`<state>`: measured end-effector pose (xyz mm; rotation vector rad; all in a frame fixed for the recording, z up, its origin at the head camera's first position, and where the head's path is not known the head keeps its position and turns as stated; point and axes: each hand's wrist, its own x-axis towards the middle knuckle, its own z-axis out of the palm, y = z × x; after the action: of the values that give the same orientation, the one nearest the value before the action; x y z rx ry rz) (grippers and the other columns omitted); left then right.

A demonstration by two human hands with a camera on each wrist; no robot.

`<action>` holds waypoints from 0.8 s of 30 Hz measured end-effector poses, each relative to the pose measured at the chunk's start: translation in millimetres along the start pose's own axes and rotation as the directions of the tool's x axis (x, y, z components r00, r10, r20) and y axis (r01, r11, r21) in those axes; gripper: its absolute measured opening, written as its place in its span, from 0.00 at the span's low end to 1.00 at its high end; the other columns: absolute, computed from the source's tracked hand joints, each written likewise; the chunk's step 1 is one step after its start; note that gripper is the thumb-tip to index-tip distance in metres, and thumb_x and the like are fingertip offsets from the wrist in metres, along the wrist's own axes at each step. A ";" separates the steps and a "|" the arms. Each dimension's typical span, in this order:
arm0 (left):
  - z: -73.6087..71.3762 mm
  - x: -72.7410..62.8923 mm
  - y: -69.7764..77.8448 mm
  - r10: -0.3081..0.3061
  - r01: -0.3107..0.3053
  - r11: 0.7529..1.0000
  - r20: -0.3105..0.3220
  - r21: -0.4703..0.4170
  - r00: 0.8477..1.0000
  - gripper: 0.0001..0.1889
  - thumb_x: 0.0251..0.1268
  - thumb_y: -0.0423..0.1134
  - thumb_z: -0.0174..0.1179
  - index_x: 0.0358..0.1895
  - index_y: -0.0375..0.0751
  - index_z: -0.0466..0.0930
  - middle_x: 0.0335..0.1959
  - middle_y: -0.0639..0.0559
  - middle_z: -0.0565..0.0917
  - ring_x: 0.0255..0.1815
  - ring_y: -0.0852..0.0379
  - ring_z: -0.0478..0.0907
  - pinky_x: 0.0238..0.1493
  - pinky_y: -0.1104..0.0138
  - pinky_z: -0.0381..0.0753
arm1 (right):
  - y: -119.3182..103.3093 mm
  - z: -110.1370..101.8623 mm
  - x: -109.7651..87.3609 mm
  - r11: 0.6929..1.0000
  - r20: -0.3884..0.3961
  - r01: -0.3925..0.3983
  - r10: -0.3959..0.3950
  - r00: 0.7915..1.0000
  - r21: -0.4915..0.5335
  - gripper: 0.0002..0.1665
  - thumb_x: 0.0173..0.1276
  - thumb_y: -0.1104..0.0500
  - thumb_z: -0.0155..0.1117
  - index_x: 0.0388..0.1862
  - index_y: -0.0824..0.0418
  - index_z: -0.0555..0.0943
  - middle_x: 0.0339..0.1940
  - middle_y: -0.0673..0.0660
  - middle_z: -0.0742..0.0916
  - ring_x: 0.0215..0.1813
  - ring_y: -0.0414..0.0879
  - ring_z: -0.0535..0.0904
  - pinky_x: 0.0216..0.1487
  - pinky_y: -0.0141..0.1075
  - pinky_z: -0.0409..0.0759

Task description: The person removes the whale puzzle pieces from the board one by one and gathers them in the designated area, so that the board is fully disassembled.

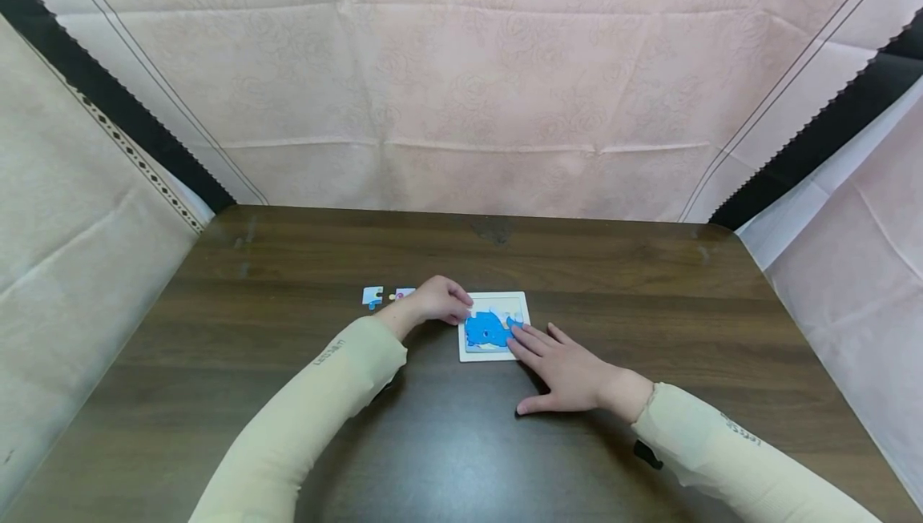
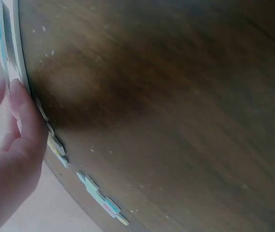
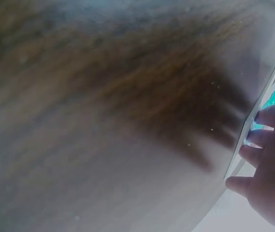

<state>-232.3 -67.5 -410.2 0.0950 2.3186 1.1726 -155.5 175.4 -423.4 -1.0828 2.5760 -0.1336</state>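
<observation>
A small jigsaw puzzle with a white frame (image 1: 493, 358) lies on the table, and a blue animal picture (image 1: 485, 329) fills much of it. At the puzzle's upper left corner, my left hand (image 1: 438, 299) has its fingers bent, thumb and forefinger pinching the edge of a puzzle piece (image 2: 3, 48). The pinched piece is mostly hidden by the fingers. My right hand (image 1: 570, 367) lies spread with straight fingers, fingertips on the picture's right side and thumb out over the table. In the right wrist view those fingers (image 3: 252, 155) reach across the frame's edge.
Two loose puzzle pieces lie left of the frame: a light blue one (image 1: 372, 296) and a purple and white one (image 1: 404, 293), partly behind my left wrist. The brown wooden table (image 1: 447, 443) ends at a pale cloth (image 1: 461, 106) behind it.
</observation>
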 end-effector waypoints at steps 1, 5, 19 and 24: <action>0.5 0.1 0.7 -0.009 0.009 1.000 -0.008 0.000 1.000 0.12 0.60 0.35 0.62 0.46 0.35 0.81 0.40 0.43 0.82 0.31 0.58 0.81 0.39 0.70 0.83 | 0.0 -0.1 0.3 1.000 -0.001 0.001 -0.001 1.000 0.001 0.53 0.58 0.27 0.53 0.74 0.56 0.55 0.76 0.57 0.56 0.77 0.54 0.49 0.73 0.59 0.47; 1.2 1.1 1.8 -0.030 0.030 1.000 -0.033 0.002 0.999 0.12 0.59 0.35 0.62 0.45 0.35 0.81 0.39 0.43 0.82 0.30 0.58 0.81 0.38 0.71 0.83 | -0.2 -2.6 2.6 1.000 -0.009 0.001 -0.001 1.000 -0.007 0.53 0.57 0.26 0.52 0.73 0.55 0.57 0.76 0.56 0.57 0.77 0.54 0.49 0.73 0.59 0.47; 2.2 2.5 3.3 -0.022 0.022 1.000 -0.018 -0.021 1.000 0.10 0.59 0.33 0.62 0.43 0.33 0.82 0.37 0.42 0.83 0.28 0.59 0.81 0.37 0.70 0.83 | -12.7 -9.0 17.7 0.998 -0.034 0.051 -0.052 0.998 -0.039 0.51 0.59 0.27 0.51 0.74 0.53 0.56 0.76 0.56 0.57 0.77 0.56 0.49 0.74 0.57 0.48; 2.0 2.4 5.2 -0.036 0.036 0.999 0.016 -0.013 0.999 0.10 0.60 0.34 0.61 0.43 0.33 0.82 0.37 0.43 0.83 0.26 0.60 0.80 0.34 0.72 0.83 | -11.0 -5.9 19.4 0.998 0.009 0.048 -0.047 0.999 -0.035 0.52 0.59 0.25 0.49 0.74 0.51 0.54 0.77 0.54 0.55 0.78 0.55 0.46 0.74 0.56 0.49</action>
<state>-234.2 -62.1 -408.2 0.0569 2.2893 1.1648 -162.7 153.6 -420.9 -1.1550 2.5555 -0.0962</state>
